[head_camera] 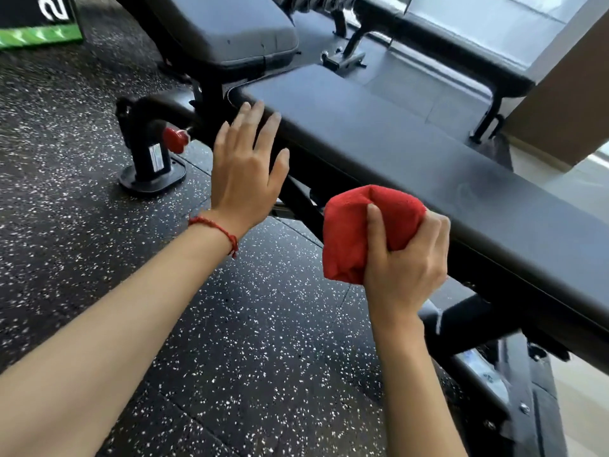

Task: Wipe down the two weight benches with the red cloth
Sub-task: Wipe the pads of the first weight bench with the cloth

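The right hand (403,258) grips the bunched red cloth (361,230), thumb across its front and fingers curled round its far side, held just at the near edge of the long black bench pad (412,153). To its left, the left hand (245,163) is spread flat with straight fingers, fingertips at the pad's near corner. Beyond that hand sits the second bench's grey seat pad (230,28); below both hands lies the speckled floor (263,357).

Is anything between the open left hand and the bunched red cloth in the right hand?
Head view: no loose object. Between the left hand and the red cloth show only the black padded bench's side edge, its dark frame and speckled rubber floor.
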Tool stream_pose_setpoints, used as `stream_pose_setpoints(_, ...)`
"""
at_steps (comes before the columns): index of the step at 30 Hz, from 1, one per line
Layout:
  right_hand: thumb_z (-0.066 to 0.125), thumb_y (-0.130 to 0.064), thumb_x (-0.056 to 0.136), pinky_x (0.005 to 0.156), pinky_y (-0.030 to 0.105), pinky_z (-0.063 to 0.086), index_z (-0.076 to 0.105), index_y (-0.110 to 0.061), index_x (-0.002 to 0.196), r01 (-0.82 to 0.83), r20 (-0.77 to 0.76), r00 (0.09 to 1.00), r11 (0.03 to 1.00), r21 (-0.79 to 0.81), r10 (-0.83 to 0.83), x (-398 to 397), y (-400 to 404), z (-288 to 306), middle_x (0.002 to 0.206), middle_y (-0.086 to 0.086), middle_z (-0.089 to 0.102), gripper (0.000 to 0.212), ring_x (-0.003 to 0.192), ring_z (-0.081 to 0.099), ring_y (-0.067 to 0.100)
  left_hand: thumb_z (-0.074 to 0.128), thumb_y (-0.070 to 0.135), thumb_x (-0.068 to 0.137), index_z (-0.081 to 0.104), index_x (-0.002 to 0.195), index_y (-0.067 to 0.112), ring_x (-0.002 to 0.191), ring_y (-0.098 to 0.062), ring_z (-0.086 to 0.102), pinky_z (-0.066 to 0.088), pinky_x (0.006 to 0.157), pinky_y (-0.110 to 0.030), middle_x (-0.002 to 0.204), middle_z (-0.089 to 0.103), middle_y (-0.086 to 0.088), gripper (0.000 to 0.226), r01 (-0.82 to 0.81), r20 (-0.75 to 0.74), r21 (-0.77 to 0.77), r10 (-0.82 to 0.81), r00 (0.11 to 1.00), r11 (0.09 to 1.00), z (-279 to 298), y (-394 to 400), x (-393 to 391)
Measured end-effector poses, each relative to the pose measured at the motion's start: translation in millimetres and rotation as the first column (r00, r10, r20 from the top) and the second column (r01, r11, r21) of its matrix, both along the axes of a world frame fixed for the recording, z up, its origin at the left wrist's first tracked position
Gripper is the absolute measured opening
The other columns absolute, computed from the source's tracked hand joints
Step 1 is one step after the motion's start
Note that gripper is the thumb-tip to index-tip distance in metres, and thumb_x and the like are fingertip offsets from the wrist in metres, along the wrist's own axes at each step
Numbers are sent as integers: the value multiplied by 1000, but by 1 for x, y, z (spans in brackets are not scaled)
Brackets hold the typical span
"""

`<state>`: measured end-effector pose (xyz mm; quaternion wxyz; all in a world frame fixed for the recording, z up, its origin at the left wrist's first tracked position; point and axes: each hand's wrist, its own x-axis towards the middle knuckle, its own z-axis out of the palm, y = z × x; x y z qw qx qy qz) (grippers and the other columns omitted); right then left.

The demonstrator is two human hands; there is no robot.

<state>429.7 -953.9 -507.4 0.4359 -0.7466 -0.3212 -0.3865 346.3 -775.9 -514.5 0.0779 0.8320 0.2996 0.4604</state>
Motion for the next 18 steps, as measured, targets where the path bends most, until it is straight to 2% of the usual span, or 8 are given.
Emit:
stream_pose_setpoints(5, 52, -50, 86, 67, 27, 38, 46, -9, 93, -95, -75, 993, 992, -84, 89, -3, -18, 2, 83, 16, 58, 42, 79, 48, 21, 36, 30, 92, 48, 133, 2, 132, -35, 35, 21, 107, -48, 141, 41, -20, 51, -8, -49, -58, 6, 999, 998, -2, -31, -8)
stream_pose_setpoints(10, 56, -48, 83, 68, 28, 38, 55, 0, 92, -155, -187, 975, 972, -179, 121, -6, -32, 13, 85, 15, 59, 48, 81, 51, 22, 37, 29, 91, 50, 131, 2, 130, -36, 37, 26, 106, -52, 139, 44, -20, 50, -27, -98, -143, 13, 995, 989, -3, -63, -19)
stream_pose_setpoints(18, 56, -46, 83, 67, 30, 37, 55, 1, 90, -262, -335, 931, 907, -329, 147, -14, -73, 54, 83, 15, 57, 48, 77, 57, 31, 33, 32, 93, 48, 133, 2, 130, -33, 39, 26, 106, -49, 139, 45, -19, 52, -109, -249, -318, 28, 968, 942, 17, -126, -54)
